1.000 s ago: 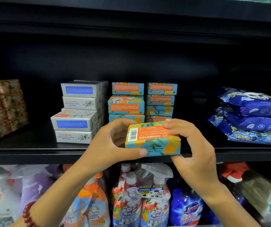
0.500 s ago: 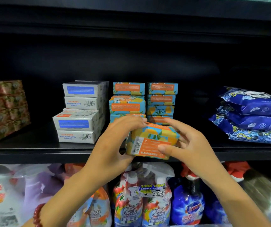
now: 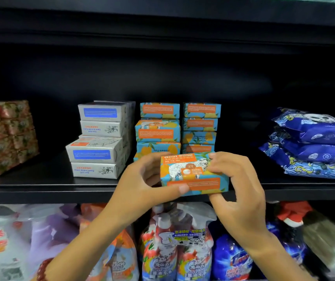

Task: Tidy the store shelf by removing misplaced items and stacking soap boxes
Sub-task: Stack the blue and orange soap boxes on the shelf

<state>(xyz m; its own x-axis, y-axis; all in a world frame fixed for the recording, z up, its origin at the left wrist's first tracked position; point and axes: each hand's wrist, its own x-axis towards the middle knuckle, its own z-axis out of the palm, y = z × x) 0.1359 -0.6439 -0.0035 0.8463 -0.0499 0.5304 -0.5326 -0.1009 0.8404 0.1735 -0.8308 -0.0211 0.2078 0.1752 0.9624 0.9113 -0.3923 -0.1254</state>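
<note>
Sitting between both hands, the orange-and-blue soap box (image 3: 193, 175) hangs just in front of the shelf (image 3: 61, 188) edge. Left hand (image 3: 144, 185) grips its left end, thumb underneath; right hand (image 3: 241, 191) pinches the right end. Matching soap stacks (image 3: 178, 126) are right behind, white boxes (image 3: 99, 138) beside them.

Two bare forearms show in the lower part of the frame, the left forearm (image 3: 85, 246) at the lower left and the right forearm (image 3: 280, 258) at the lower right, each ending in an ungloved hand, the left hand (image 3: 142, 185) and the right hand (image 3: 241, 191), near the middle. Around the left arm, at the lower left edge, sits a bracelet (image 3: 43, 267) of round dark red beads. The fingernails are short and plain, the left thumbnail (image 3: 183, 188) showing clearest
</note>
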